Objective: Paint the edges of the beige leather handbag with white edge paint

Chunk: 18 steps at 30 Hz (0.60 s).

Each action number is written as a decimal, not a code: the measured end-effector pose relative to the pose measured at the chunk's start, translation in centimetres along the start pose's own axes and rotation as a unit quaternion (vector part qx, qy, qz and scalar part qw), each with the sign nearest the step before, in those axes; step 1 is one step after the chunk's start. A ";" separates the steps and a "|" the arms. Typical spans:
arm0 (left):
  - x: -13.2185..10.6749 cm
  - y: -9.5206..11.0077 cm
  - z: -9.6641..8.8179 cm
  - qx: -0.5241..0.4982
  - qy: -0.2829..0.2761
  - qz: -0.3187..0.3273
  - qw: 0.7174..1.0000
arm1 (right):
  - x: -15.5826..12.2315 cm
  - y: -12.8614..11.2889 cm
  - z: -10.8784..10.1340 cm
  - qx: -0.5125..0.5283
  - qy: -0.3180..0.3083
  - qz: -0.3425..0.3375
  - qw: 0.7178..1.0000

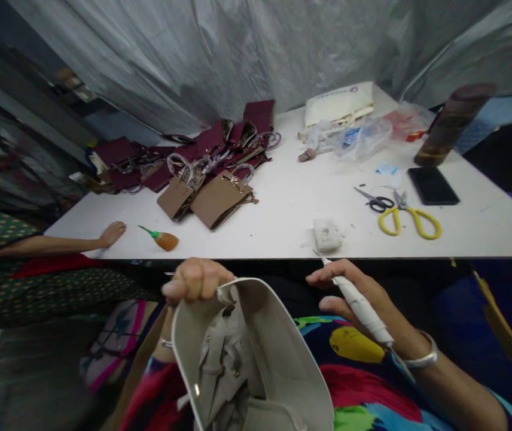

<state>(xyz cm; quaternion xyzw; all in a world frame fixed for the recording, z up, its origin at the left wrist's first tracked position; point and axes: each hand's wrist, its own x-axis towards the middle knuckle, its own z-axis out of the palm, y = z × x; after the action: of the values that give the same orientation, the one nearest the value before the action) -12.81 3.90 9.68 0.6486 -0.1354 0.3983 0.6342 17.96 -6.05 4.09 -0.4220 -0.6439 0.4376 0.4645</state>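
Observation:
My left hand (197, 281) is closed on the upper edge of a pale grey leather bag (256, 359) that rests in my lap below the table edge. The bag's flap curves over, and its folded straps and small metal studs show underneath. My right hand (354, 293) grips a white pen-shaped tool (361, 308), its thin tip pointing up and left toward the table edge. A silver bangle (421, 358) circles that wrist. The two hands are apart, with the bag's flap between them.
The white table (292, 197) carries a heap of maroon and brown small bags (202, 173), yellow-handled scissors (411, 218), small black scissors (375, 200), a black phone (432, 185), a white lump (326, 234), plastic bags (359, 134), an orange green-tipped bottle (161, 238). Another person's hand (111, 232) rests at left.

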 end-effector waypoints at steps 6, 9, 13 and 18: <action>2.3 -6.5 3.3 0.052 0.178 -0.127 0.974 | 2.5 -0.9 -0.2 0.042 -0.049 -0.104 0.993; 2.7 -6.5 3.8 0.153 0.179 -0.230 0.944 | 3.0 -0.6 -0.6 0.004 -0.058 -0.082 0.995; 1.9 -7.7 3.8 0.151 0.237 -0.236 0.930 | 3.5 0.0 -0.4 -0.065 -0.049 -0.101 0.992; 1.0 -10.2 4.3 0.133 0.308 -0.213 0.918 | 4.3 0.6 0.6 -0.126 -0.057 -0.152 0.979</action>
<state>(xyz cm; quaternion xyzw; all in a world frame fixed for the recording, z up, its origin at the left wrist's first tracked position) -3.73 1.87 3.57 0.5858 0.2624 0.4482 0.6221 16.59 -1.90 4.37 -0.3488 -0.7756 0.3011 0.4313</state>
